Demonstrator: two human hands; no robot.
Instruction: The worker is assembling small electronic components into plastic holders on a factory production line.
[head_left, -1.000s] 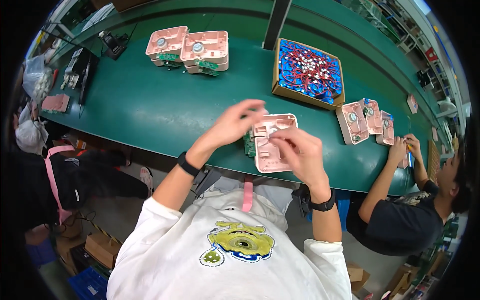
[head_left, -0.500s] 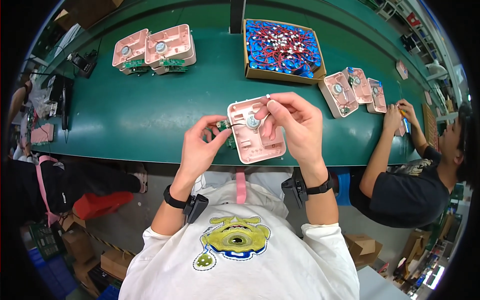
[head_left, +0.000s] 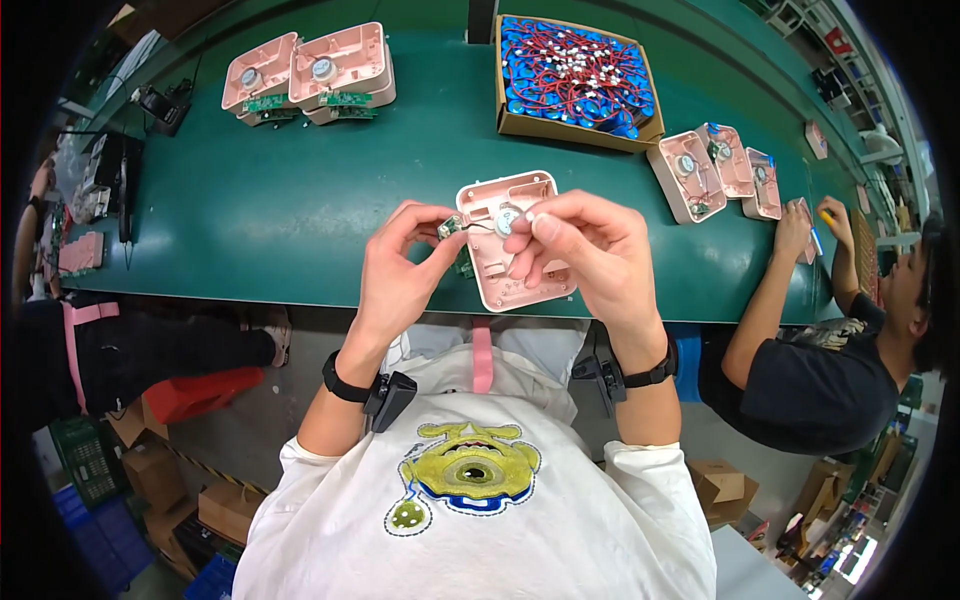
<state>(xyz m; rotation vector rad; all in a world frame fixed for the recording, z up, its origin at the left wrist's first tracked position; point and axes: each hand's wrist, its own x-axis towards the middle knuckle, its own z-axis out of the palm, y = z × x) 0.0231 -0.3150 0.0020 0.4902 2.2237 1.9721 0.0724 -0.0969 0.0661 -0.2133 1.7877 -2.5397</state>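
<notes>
A pale pink plastic housing (head_left: 508, 290) lies open side up near the front edge of the bench, slightly tilted. Inside it sits a round silver speaker (head_left: 506, 219), partly covered by my right fingers. My left hand (head_left: 408, 262) pinches a small green circuit board (head_left: 451, 227) at the housing's left wall, and thin dark wires run from there toward the speaker. Over the housing's right half, my right hand (head_left: 590, 245) has its thumb and forefinger pressed together beside the speaker. Whatever they hold is too small or hidden to make out.
A cardboard box (head_left: 580, 138) of blue battery packs with red wires stands behind. Pink housings with boards (head_left: 340, 70) sit at the far left, and others (head_left: 687, 178) at the right. A co-worker (head_left: 815, 375) handles a part at the right. Dark equipment (head_left: 112, 185) stands left.
My right fingers have lowered toward the housing, and the white piece seen at their tips earlier no longer shows. My left fingers now expose more of the board's end. The whole view has shifted slightly.
</notes>
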